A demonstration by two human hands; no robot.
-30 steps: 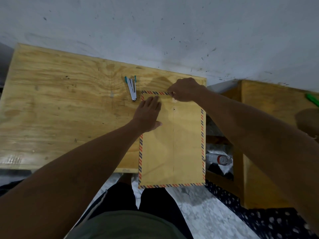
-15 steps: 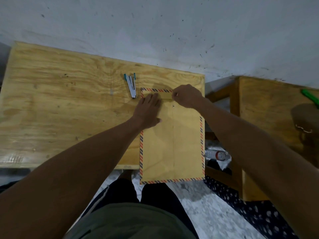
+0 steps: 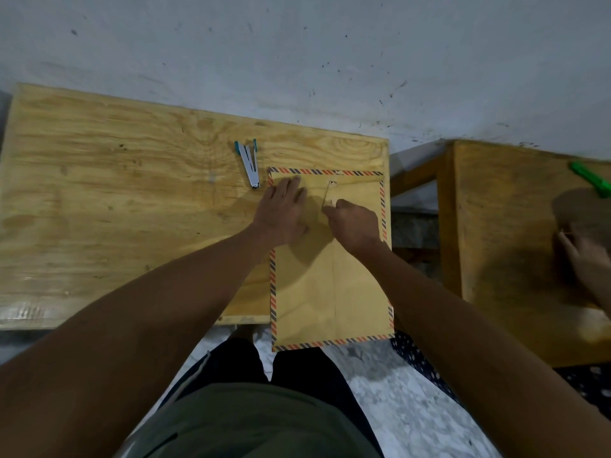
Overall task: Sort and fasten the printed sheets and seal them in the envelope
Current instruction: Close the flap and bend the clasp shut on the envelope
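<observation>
A brown envelope (image 3: 330,292) with a red-and-blue striped border lies on the wooden table (image 3: 115,209), its near end hanging over the front edge. Its flap is folded down flat. My left hand (image 3: 281,213) rests flat on the upper left part of the envelope, fingers spread. My right hand (image 3: 355,226) sits just below the two closure buttons, fingertips pinched on the thin string (image 3: 327,196) that runs down from the upper button (image 3: 332,183). No printed sheets are visible.
A white and teal stapler (image 3: 249,165) lies just left of the envelope's top corner. A second wooden table (image 3: 502,242) stands to the right across a gap, with a green object (image 3: 590,180) and another person's hand (image 3: 585,259) on it. A wall runs behind.
My right hand has come back from the envelope's top edge to the closure buttons and now pinches the string. My left hand has stayed flat on the envelope.
</observation>
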